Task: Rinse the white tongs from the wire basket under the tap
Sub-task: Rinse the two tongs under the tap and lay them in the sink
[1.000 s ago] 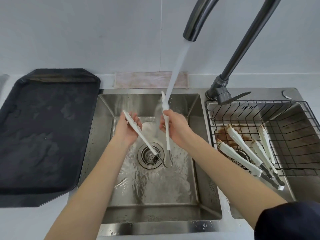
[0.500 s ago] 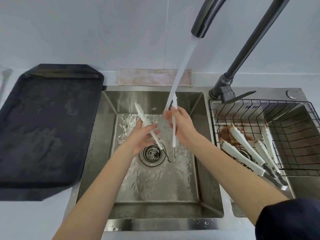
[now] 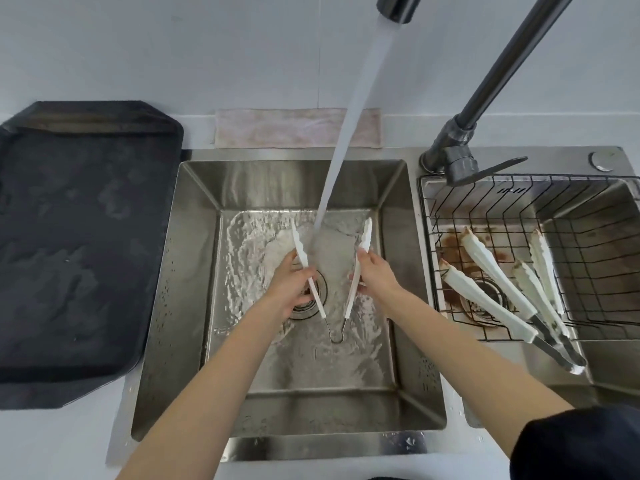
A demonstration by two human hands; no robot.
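White tongs (image 3: 349, 296) spread in a V at frame centre over the sink (image 3: 194, 271), left hand (image 3: 294, 289) gripping one arm, right hand (image 3: 375, 277) the other. Water from the tap (image 3: 398, 8) falling between the arms. More tongs (image 3: 491, 299) in the wire basket (image 3: 588, 258), right.
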